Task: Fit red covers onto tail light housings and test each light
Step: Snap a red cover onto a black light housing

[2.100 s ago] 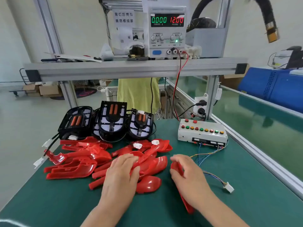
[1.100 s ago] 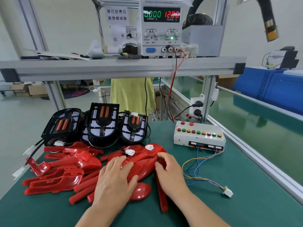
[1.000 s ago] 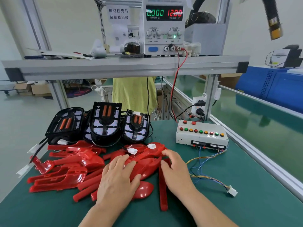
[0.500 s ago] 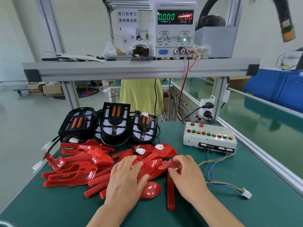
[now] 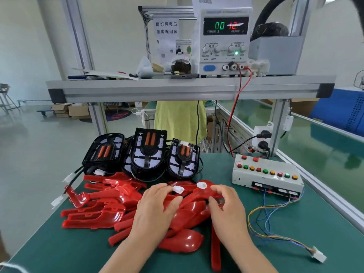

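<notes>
Several red covers (image 5: 94, 213) lie heaped on the green bench mat. Three black tail light housings (image 5: 147, 152) stand behind the heap, their white connectors trailing among the covers. My left hand (image 5: 155, 211) rests flat on the middle of the heap, fingers straight. My right hand (image 5: 226, 205) has its fingers curled round the edge of a red cover (image 5: 199, 196) at the heap's right side. A long thin red cover (image 5: 215, 251) lies on the mat under my right wrist.
A white test box (image 5: 266, 176) with coloured buttons sits at the right, its coloured wires running to a loose white plug (image 5: 319, 257). A power supply (image 5: 224, 40) stands on the shelf above, with a red lead hanging down. The bench edge rail runs along the right.
Both hands have moved a little farther into the heap. My right hand has left the thin red cover on the mat and now curls round a cover higher in the pile.
</notes>
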